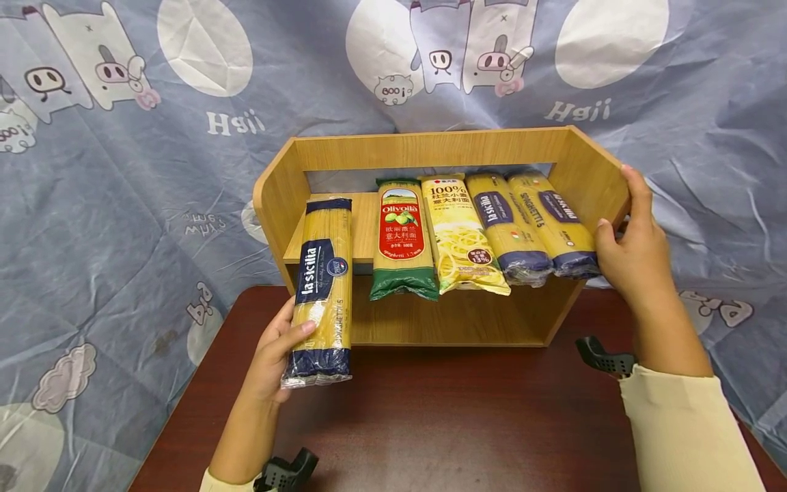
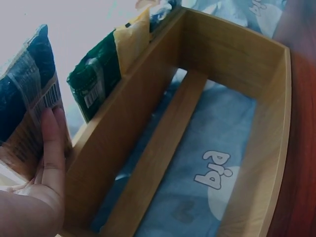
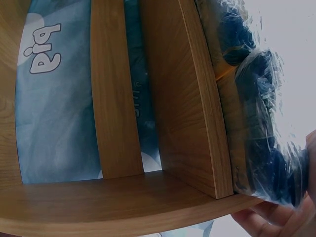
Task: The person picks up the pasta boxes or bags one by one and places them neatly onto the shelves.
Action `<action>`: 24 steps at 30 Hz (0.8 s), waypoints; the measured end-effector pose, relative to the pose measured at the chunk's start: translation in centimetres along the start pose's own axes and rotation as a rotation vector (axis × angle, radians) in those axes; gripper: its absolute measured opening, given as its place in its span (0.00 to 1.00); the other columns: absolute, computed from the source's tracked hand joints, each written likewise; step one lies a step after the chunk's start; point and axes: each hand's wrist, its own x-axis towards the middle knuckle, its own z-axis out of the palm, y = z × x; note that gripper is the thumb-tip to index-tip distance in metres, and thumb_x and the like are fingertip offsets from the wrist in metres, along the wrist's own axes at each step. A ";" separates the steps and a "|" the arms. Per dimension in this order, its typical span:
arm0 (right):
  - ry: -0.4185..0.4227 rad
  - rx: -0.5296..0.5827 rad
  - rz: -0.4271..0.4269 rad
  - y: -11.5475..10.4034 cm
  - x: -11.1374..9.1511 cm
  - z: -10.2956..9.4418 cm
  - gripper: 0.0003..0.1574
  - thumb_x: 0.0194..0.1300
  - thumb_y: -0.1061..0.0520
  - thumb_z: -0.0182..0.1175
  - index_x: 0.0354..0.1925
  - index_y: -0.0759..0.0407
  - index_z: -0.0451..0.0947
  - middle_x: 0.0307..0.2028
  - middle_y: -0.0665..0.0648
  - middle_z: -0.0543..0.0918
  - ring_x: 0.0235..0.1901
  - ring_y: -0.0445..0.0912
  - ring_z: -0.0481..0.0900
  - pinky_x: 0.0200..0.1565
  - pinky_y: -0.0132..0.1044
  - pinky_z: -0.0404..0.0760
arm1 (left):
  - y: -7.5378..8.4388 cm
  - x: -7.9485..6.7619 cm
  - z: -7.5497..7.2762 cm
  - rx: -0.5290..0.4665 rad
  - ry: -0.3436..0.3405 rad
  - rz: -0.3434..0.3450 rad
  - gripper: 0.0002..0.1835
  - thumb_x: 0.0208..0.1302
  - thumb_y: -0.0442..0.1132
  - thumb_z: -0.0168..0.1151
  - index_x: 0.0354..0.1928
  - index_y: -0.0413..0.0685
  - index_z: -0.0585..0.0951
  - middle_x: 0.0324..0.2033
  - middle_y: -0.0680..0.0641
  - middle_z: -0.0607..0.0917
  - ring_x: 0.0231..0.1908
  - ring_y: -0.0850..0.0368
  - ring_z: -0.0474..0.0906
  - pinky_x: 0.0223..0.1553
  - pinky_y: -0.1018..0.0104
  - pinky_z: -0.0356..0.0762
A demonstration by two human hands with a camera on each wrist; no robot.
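My left hand (image 1: 274, 352) grips the lower part of a la sicilia spaghetti pack (image 1: 324, 294), its thumb across the clear front. This pack tilts at the left end of a wooden shelf's (image 1: 430, 149) upper board. In the left wrist view the same pack's end (image 2: 34, 94) shows beside the fingers. At the shelf's right side panel (image 1: 593, 174), my right hand (image 1: 639, 256) holds the edge, thumb inside and fingers outside. Lying on the board are a green-and-red Olivoilà spaghetti pack (image 1: 402, 239), a yellow pasta pack (image 1: 461, 236) and two blue-ended spaghetti packs (image 1: 513, 232).
The shelf stands on a dark red table (image 1: 455, 417), against a blue-grey patterned cloth (image 1: 123, 205). Its lower compartment (image 1: 455, 318) lies below the packs. A bare strip of upper board (image 1: 364, 229) shows between the held pack and the green-ended one.
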 end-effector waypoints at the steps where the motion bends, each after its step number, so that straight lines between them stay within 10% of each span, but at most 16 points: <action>1: -0.001 -0.001 0.000 0.0 0.0 0.0 0.46 0.71 0.56 0.47 0.78 0.27 0.44 0.68 0.78 0.68 0.58 0.78 0.73 0.54 0.71 0.69 | 0.0 0.1 0.0 0.001 0.003 -0.004 0.28 0.76 0.32 0.44 0.75 0.51 0.57 0.46 0.50 0.85 0.41 0.57 0.88 0.40 0.62 0.87; 24: 0.003 -0.004 0.001 0.1 0.0 0.1 0.46 0.71 0.56 0.48 0.78 0.27 0.44 0.67 0.78 0.69 0.57 0.77 0.74 0.54 0.71 0.70 | 1.2 3.6 1.9 0.017 0.202 -0.130 0.25 0.75 0.37 0.45 0.72 0.53 0.63 0.42 0.52 0.86 0.38 0.60 0.86 0.37 0.67 0.85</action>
